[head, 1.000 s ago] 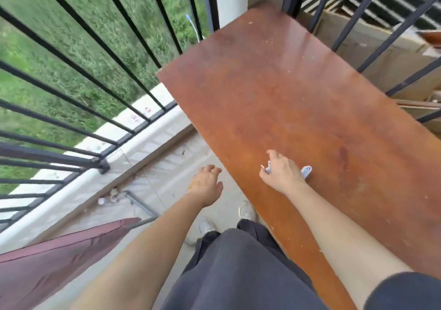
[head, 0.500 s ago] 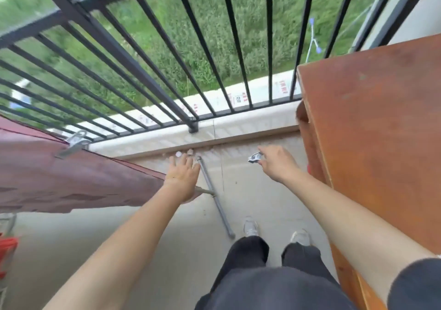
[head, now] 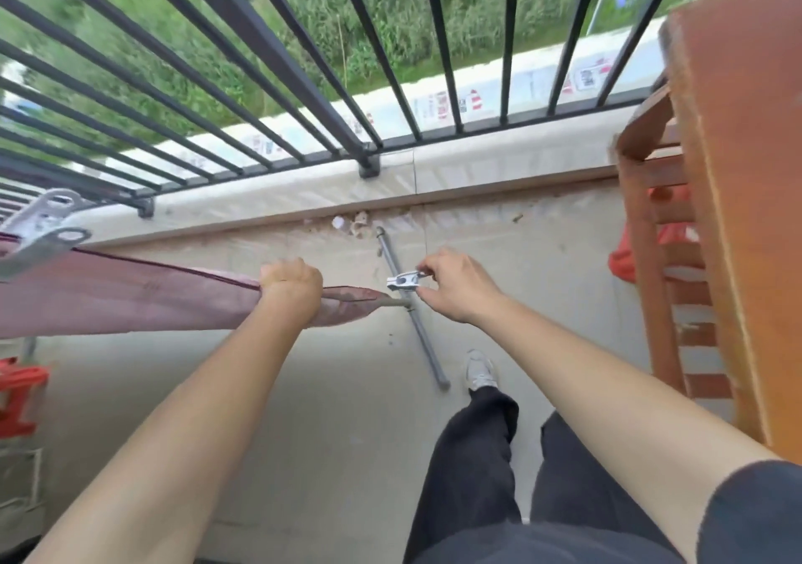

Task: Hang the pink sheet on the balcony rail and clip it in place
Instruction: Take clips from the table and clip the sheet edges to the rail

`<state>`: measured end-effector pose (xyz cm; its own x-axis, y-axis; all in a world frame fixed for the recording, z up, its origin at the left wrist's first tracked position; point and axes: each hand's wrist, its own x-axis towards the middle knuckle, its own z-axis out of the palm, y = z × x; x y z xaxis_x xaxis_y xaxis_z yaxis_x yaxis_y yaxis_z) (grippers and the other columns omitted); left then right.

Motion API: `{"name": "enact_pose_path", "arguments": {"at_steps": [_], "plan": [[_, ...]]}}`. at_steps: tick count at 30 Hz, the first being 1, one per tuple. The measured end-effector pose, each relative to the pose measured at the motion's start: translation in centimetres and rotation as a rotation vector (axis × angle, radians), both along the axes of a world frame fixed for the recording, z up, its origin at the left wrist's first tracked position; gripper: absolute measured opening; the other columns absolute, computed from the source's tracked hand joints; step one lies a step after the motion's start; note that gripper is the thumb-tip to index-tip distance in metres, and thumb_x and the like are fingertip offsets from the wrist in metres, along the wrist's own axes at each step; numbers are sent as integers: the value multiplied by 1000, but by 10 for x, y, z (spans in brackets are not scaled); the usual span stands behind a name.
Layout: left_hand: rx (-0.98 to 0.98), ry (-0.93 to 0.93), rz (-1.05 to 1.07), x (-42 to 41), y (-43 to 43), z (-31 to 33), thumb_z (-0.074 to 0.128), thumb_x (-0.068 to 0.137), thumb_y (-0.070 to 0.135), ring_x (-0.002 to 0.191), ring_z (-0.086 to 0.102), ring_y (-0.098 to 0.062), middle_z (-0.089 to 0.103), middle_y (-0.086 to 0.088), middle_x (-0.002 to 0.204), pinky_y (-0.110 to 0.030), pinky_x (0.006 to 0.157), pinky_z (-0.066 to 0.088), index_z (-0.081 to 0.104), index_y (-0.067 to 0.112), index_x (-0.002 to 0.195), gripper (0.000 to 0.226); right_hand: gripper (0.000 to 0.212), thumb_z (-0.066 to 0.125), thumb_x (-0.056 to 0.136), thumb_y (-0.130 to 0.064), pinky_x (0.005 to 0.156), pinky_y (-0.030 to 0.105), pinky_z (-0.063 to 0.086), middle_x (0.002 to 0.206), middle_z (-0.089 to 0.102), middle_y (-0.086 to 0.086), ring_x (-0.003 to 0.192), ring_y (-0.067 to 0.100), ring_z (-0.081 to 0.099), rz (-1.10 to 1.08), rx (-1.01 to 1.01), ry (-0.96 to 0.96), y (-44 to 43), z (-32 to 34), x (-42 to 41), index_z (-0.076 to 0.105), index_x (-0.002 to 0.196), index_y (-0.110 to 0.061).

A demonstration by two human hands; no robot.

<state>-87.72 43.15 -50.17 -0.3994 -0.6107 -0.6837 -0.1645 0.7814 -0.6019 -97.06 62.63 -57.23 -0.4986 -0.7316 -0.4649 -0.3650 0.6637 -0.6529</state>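
Observation:
The pink sheet (head: pixel 121 294) stretches in from the left edge over a thin grey bar, ending in a narrow tip near the middle. My left hand (head: pixel 290 286) is closed around the sheet near that tip. My right hand (head: pixel 455 283) pinches a small metal clip (head: pixel 404 281) between thumb and fingers, just right of the sheet's tip and apart from it. Another metal clip (head: pixel 41 227) sits on the sheet's top edge at far left. The black balcony rail (head: pixel 260 42) runs across the top of the view.
A brown wooden table (head: pixel 746 173) and its frame stand at the right, red items beneath it. A grey pipe (head: pixel 412 311) lies on the concrete floor by my feet. A red object (head: pixel 17 394) sits at the left edge. A low curb (head: pixel 477 168) runs under the railing.
I have turned from the table toward the railing. My right hand carried the clip off the table to the sheet's end. My left hand has closed on the sheet.

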Motion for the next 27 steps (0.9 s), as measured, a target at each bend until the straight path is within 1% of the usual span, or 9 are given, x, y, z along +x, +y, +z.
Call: {"name": "enact_pose_path", "arguments": {"at_steps": [3,5,8,13,17,21,24,26,27], "plan": [[80,110,11,1,-5,-5,51,91,14,118,57,-28,59,-7,129,-32,92,43,62,12,122,33,40,65,88,-38,94,33,45,119,62,4,112,26,58,10,9,-1,-8,-11,4,64,126,-24],[153,134,-55,3,-10,-4,48,94,28,119,52,-26,57,-5,125,-32,91,42,64,16,119,33,36,64,90,-38,93,34,46,118,63,4,110,26,59,27,7,-2,-13,-15,6,66,124,-26],[220,103,-110,9,-17,-6,39,95,55,117,47,-25,53,-4,118,-35,89,39,66,19,113,49,26,63,91,-35,92,37,49,112,67,6,106,29,60,53,-12,2,-22,-18,12,71,115,-28],[263,173,-253,16,-29,-20,48,97,40,108,51,-24,55,-3,110,-35,83,41,69,19,108,31,21,64,91,-29,87,36,51,106,72,8,101,30,64,108,-40,28,-40,-20,18,75,108,-24],[323,217,-286,15,-27,-17,46,95,51,107,51,-26,55,-5,111,-30,73,30,68,16,104,42,24,63,92,-30,87,34,50,108,72,5,102,27,63,155,-83,51,-59,-21,21,75,112,-21],[313,279,-333,20,-33,-22,52,96,38,106,52,-24,56,-1,109,-30,71,29,69,24,106,24,25,62,93,-32,87,33,48,108,72,5,103,26,63,219,-106,79,-84,-23,27,74,113,-21],[338,329,-333,23,-36,-25,56,94,37,102,54,-22,55,1,105,-30,69,32,69,26,101,19,24,66,91,-29,88,35,49,104,71,7,102,26,63,216,-133,35,-97,-27,39,75,110,-18],[343,341,-310,23,-37,-26,56,93,41,100,55,-23,55,0,103,-31,68,35,69,23,99,23,32,70,87,-32,89,36,49,107,67,9,103,28,63,166,-160,-30,-97,-31,46,72,115,-16],[339,345,-296,23,-37,-26,55,94,40,100,55,-24,55,-2,103,-31,68,37,69,21,99,24,45,73,84,-35,92,34,48,116,64,9,109,27,60,148,-163,-57,-94,-33,49,65,125,-16]]}}
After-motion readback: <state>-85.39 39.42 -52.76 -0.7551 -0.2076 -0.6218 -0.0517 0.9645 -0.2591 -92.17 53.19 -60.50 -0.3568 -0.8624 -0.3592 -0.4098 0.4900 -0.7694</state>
